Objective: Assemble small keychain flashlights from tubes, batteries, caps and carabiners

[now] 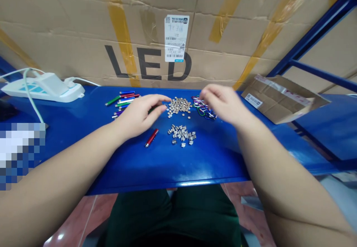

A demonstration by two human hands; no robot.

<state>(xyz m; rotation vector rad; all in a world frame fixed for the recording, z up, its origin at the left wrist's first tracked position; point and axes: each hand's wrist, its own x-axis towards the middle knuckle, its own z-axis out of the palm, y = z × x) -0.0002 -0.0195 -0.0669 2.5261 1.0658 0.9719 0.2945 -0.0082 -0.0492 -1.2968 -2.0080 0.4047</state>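
My left hand (143, 114) reaches in from the left, thumb and index finger apart, beside a pile of small silver discs (180, 106) that look like button cells. Partly behind this hand lie several slim metal penlights (122, 100) in blue, red, green and purple. Closer to me, a single red penlight (151, 138) lies at a slant, left of a heap of small silver metal caps (182, 133). Over a bunch of coloured carabiner clips (202, 107), my right hand (220, 100) is held with curled fingers. Whatever those fingers hold, if anything, is hidden.
A white power strip (44, 87) with cables stands at the left of the blue table (156, 169). An open cardboard box (279, 100) sits at the right, near a blue metal frame (315, 28). Behind everything rises a large carton (83, 35) marked LED.
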